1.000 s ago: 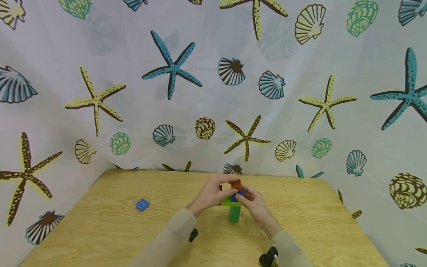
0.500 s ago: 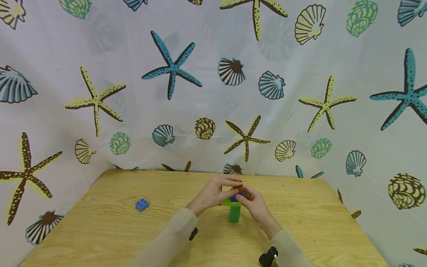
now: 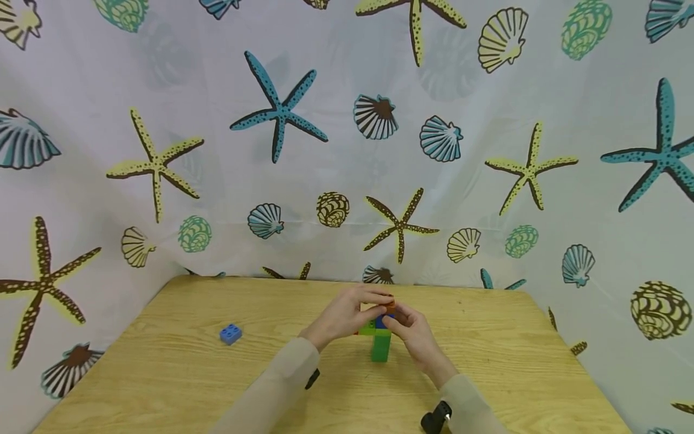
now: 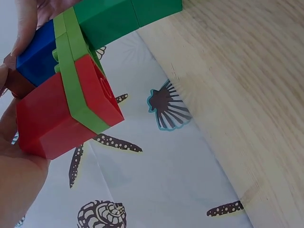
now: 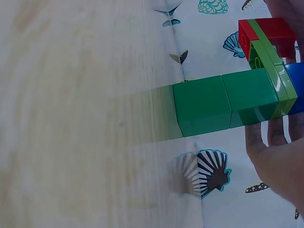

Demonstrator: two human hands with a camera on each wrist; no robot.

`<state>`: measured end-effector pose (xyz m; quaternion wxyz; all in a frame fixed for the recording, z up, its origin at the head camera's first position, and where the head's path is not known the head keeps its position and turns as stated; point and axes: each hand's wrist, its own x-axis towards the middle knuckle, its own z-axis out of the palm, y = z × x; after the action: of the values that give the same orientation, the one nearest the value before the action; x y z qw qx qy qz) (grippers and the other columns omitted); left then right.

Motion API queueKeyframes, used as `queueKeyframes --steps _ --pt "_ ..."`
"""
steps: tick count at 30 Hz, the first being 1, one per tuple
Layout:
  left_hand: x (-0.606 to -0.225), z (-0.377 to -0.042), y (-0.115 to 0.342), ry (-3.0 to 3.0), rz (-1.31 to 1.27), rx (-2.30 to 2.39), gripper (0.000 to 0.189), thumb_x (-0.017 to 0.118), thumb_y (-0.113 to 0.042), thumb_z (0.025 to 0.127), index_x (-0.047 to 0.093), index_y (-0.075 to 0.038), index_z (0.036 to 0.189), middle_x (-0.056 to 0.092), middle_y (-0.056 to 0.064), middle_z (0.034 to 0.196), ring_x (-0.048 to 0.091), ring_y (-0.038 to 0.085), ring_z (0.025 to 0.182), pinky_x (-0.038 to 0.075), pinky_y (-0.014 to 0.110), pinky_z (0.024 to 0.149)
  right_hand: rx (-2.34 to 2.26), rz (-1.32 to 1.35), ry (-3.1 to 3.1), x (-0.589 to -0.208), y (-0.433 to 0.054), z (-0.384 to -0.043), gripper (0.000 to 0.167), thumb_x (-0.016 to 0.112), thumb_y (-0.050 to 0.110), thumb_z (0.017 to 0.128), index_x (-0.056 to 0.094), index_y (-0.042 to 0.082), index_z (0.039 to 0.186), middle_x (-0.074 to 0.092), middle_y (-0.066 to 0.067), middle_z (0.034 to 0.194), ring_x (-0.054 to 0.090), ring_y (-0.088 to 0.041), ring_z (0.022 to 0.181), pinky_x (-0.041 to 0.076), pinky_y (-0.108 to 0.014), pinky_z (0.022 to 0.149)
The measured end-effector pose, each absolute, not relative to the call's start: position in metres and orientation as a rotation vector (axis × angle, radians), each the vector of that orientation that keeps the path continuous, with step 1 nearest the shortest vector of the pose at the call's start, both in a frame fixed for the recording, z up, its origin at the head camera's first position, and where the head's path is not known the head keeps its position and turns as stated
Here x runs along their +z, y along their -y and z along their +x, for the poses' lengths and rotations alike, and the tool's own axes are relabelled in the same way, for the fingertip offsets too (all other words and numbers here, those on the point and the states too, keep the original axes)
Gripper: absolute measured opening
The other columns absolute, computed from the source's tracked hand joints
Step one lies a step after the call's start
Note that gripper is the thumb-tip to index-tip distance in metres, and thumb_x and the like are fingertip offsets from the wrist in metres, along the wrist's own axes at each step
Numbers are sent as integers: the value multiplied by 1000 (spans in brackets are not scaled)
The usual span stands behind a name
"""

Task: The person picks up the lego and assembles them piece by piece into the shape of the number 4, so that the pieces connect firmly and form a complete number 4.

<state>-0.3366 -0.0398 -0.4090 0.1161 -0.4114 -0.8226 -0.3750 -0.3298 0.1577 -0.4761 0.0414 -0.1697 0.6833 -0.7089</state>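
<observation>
A tower of toy building bricks stands on the table in front of me. Its base is two stacked green bricks [image 5: 204,104], topped by light green plates [image 4: 71,71] that reach out to the left. A red block [image 4: 47,118] and a blue brick [image 3: 381,323] sit on the plates. Above the blue one is an orange-brown brick [image 3: 390,308], partly covered by fingers. My left hand [image 3: 344,313] grips this top brick, its index finger lying over the studs. With thumb and fingers, my right hand [image 3: 418,339] holds the tower around the blue brick from the right side.
One loose blue brick [image 3: 231,334] lies to the left on the wooden table [image 3: 179,374]. Behind the table hangs a white cloth [image 3: 336,163] printed with starfish and shells. Black wrist devices show near both sleeves, such as the right wrist camera [image 3: 436,417].
The orange-brown brick has come down slightly onto the blue one. My left fingers have moved over its top, hiding studs that showed earlier. My right hand stays in place.
</observation>
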Motion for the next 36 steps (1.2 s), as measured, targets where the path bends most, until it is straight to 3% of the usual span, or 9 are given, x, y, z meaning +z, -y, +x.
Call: queueKeyframes --steps 5,9,14,20,23,26,31,34,36 --pt "-407 -335 41 2455 -1162 -1145 28 64 -19 96 71 -18 123 65 0 130 59 19 118 54 35 80 -2157 -512 -2108 -476 -157 -331 52 63 24 97 49 7 144 59 -7 136 59 -11 118 47 -34 102" --pt "-405 -336 41 2477 -1139 -1130 28 63 -24 97 71 -23 123 65 -3 130 60 14 111 46 25 67 -2171 -503 -2126 -476 -158 -331 51 63 23 97 50 8 144 59 -9 137 58 -16 121 47 -35 103" --pt "-405 -336 44 2498 -1152 -1142 29 61 -24 98 69 -24 125 64 -2 131 60 12 106 44 24 68 -2154 -514 -2132 -474 -157 -331 53 63 25 97 49 8 144 57 -11 138 57 -17 122 46 -38 105" --pt "-409 -336 49 2550 -1125 -1295 31 50 -26 104 65 -26 130 63 -3 132 62 16 106 52 31 83 -2138 -471 -2135 -473 -156 -327 55 63 25 97 46 8 146 55 -13 141 57 -13 120 45 -41 106" --pt "-411 -334 53 2535 -1027 -1410 31 47 -27 105 63 -24 132 62 -1 133 60 20 116 51 41 95 -2138 -465 -2150 -472 -155 -327 56 64 26 96 46 6 146 56 -14 139 58 -11 118 46 -39 104" --pt "-413 -334 58 2512 -876 -1485 31 48 -33 104 65 -24 129 64 -3 129 59 18 118 49 44 98 -2141 -468 -2161 -471 -155 -328 56 64 26 96 46 6 145 57 -14 138 59 -11 117 47 -38 103" --pt "-415 -334 66 2389 -663 -1627 28 53 -36 101 70 -22 119 72 -4 111 66 15 104 53 38 92 -2148 -458 -2142 -471 -154 -330 58 65 26 95 46 7 146 55 -13 141 57 -15 122 44 -42 107" --pt "-417 -335 72 2296 -563 -1660 25 56 -32 101 73 -20 114 73 -2 100 67 15 95 53 31 78 -2160 -439 -2103 -472 -155 -330 58 66 25 95 45 9 147 54 -13 142 55 -17 125 42 -42 109" --pt "-417 -336 76 2254 -528 -1648 23 56 -30 100 74 -19 110 73 0 94 66 16 90 47 27 67 -2173 -421 -2077 -472 -156 -329 56 66 23 95 46 10 146 54 -12 142 55 -16 125 42 -41 109"
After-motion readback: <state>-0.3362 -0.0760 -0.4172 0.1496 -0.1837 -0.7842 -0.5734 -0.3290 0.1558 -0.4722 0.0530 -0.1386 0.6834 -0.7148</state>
